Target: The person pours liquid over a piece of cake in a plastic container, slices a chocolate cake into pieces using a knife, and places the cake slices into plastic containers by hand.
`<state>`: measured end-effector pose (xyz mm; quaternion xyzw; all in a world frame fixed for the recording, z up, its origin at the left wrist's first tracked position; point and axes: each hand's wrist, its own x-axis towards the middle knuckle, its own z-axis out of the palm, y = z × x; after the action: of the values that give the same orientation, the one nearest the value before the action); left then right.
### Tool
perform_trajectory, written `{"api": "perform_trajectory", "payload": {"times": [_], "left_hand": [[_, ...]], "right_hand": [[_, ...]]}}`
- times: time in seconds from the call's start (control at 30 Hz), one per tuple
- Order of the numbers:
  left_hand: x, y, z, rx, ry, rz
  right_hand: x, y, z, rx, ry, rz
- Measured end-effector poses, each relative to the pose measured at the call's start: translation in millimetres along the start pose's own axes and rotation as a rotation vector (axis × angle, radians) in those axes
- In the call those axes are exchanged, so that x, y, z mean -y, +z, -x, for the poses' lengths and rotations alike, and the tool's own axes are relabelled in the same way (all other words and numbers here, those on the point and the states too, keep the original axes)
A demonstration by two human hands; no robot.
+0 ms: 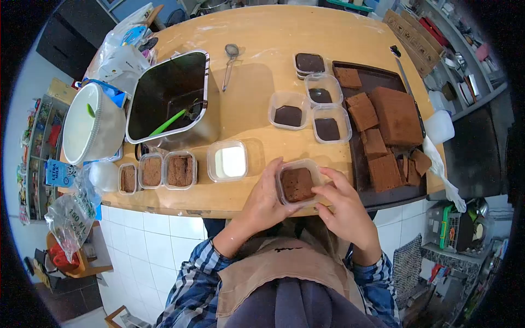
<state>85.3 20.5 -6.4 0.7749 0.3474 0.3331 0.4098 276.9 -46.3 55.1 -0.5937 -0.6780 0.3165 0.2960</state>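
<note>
Near the front edge of the table, a clear plastic tub (298, 184) holds a square of brown cake. My left hand (263, 195) is closed around the tub's left side. On its right side my right hand (343, 206) grips the rim, with its index finger at the cake's edge. To the left stands a tub with a white filling (227, 161), and beyond it are several tubs of brown cake (180, 170). Tubs with a dark layer (288, 115) stand behind my hands. A dark tray (361, 177) at the right carries a large cake block (395, 116) and smaller pieces.
A deep metal container (210, 117) with a green-handled utensil stands at the left, beside a white bucket (90, 123). A small strainer (231, 52) lies farther back. A long knife (403, 71) rests along the tray's right side, near a white cloth (442, 175).
</note>
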Motion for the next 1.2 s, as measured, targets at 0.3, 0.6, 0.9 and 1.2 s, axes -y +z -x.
{"api": "perform_trajectory", "payload": {"times": [0.3,0.6,0.9,1.2], "left_hand": [[-20,-22,3,0.224,-0.003,0.655],[-27,-17,4,0.336,0.070,0.752],[-25,-19,4,0.396,0.012,0.795],[-3,-8,-1,0.285,-0.205,1.313]], "right_hand": [[28,-28,0,-0.143,-0.353,0.124],[25,-16,-8,-0.097,-0.398,0.129],[30,-10,-3,-0.082,-0.251,0.025],[33,1,1,-0.341,-0.054,-0.187]]}}
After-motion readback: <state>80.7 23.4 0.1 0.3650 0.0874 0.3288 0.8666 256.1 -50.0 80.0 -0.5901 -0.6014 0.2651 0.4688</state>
